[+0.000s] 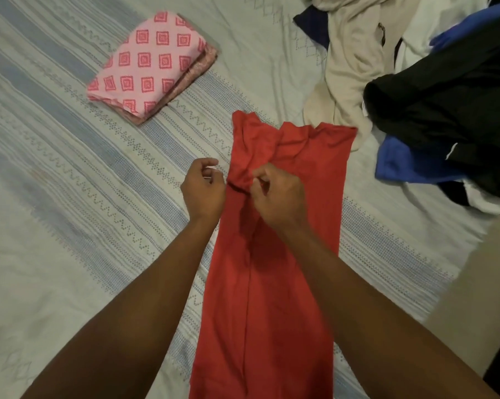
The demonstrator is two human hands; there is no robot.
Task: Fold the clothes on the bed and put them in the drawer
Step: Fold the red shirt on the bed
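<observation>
Folded pink stack (152,67) sat far left on the bed (56,197). Left grip (204,191) curled beside the red top (272,283); couldn't tell if it held the edge. Right grip (277,197) pinched a bunched fold. With maybe one pinch, the fold could've slid crooked.

The garment (272,283) is plain red, against a sheet (70,197) of pale grey-white crossed by soft blue stripes and rows of small dotted zigzags. The folded cloth (151,64) is pink with red concentric squares. The pile (444,110) mixes beige, black, bright blue, white and navy.
</observation>
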